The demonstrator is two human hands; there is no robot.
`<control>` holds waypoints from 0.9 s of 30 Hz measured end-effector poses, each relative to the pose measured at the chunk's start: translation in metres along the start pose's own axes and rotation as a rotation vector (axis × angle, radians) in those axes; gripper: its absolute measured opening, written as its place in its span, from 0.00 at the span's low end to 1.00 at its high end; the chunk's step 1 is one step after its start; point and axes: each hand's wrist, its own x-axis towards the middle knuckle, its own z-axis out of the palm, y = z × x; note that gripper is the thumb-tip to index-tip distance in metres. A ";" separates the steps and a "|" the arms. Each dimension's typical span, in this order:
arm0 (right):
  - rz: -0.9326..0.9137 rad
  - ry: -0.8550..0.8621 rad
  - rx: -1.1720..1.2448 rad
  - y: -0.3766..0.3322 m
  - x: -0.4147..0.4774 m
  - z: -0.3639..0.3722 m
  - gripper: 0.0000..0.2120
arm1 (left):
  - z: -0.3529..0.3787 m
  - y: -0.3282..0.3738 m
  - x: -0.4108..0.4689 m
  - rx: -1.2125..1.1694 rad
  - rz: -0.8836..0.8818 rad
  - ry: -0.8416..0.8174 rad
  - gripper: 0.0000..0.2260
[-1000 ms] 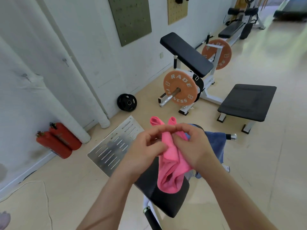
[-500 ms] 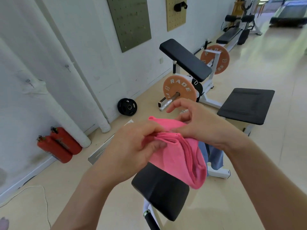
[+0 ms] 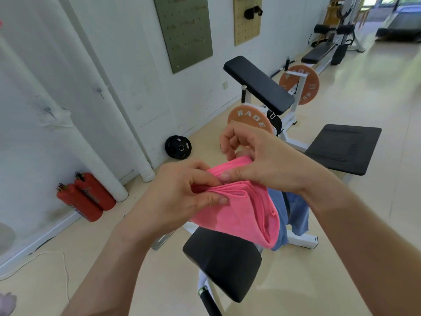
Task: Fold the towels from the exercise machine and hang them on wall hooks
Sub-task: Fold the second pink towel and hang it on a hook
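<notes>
Left hand pinches stacked edges of pink towel between thumb and fingers. Right hand pins top layer with thumb, other fingers curled clear. I hold folded towel in air above black seat pad. Risk: only one edge held, so slack pinch lets layers fan open or drop. Blue towel hangs on machine behind.

Solid pink towel at left hand; blue towel under right hand; black pad below; red extinguishers far left; orange plate, white lettering, beyond.
</notes>
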 end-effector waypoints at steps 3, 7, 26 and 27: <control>0.000 -0.043 0.095 -0.003 -0.005 0.001 0.07 | -0.004 0.001 0.001 0.161 0.040 -0.061 0.20; 0.038 -0.251 -0.301 -0.012 -0.012 -0.001 0.19 | 0.001 0.000 0.003 0.334 0.057 -0.161 0.22; -0.070 -0.173 -0.617 0.000 -0.020 0.011 0.07 | -0.004 -0.023 -0.033 0.088 -0.042 0.040 0.17; -0.101 -0.189 -0.614 -0.002 -0.019 0.017 0.12 | -0.004 -0.020 -0.032 0.097 -0.035 0.036 0.16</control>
